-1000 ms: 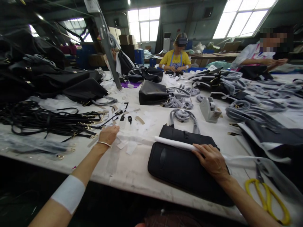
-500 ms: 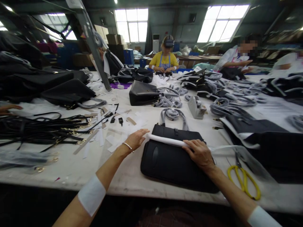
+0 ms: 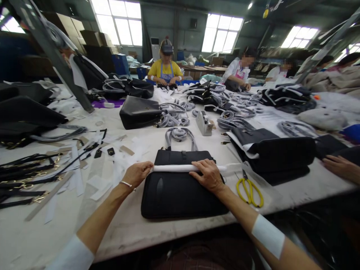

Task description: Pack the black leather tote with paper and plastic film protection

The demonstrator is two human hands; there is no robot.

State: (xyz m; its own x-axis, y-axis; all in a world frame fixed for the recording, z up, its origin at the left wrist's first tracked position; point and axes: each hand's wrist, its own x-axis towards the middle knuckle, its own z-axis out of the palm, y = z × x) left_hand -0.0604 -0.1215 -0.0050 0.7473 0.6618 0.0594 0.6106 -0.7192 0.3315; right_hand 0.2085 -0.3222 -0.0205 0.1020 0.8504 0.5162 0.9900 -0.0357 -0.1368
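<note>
Pinching the left end of the white roll [image 3: 174, 168], your left hand [image 3: 138, 173] angles inward; your right hand [image 3: 208, 175] lies palm-down over it (whether gripping, I cannot tell). Smooth, it spans the matte, round-cornered black bag [image 3: 182, 195], whose oval patch [image 3: 160, 184] is unreadable, on the table's [image 3: 120, 232] near side.

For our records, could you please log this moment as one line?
left hand: at end of white strip; right hand: on strip; black bag: beneath strip; scissors: beside bag

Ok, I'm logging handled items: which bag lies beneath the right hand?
The black bag with the oval mark, left of the yellow scissors; others lie farther from the right hand.
</note>
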